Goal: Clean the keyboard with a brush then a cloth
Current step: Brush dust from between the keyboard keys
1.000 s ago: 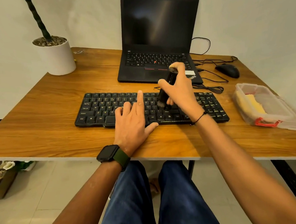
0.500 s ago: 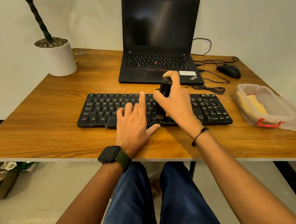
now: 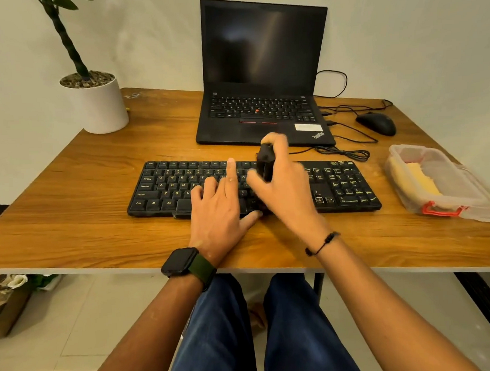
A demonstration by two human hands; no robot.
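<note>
Black plastic is lying under both hands: the keyboard [image 3: 164,189] is sitting flat on the wooden table [image 3: 70,237], its middle keys hidden beneath the palms. It is looking light and rigid, likely to skid on the smooth wood if pushed, and the left hand [image 3: 219,212] is pinning it, fingers spread nearly straight across the keys with the index finger reaching furthest away, gripping nothing. The right hand [image 3: 283,189] is curling round a short black brush [image 3: 265,163], thumb over its top, handle roughly upright; the bristle end is hidden by the hand and blurred, so whether it is touching the keys I cannot tell. The stubby handle looks stiff and easy to hold high up, as it is being held.

Beyond the right hand's fingertips a laptop [image 3: 260,71] is standing open just past the keyboard's far edge, with a cable [image 3: 344,153] trailing close by. To the right of the right hand, well apart, a clear plastic box [image 3: 466,202] is holding something yellow, probably the cloth [image 3: 419,176]; a mouse [image 3: 376,123] is lying farther off. Far to the left of the left hand a white plant pot [image 3: 100,107] is standing. The table's near edge is running just under both wrists, so sweeping sideways along the rows is offering the most room.
</note>
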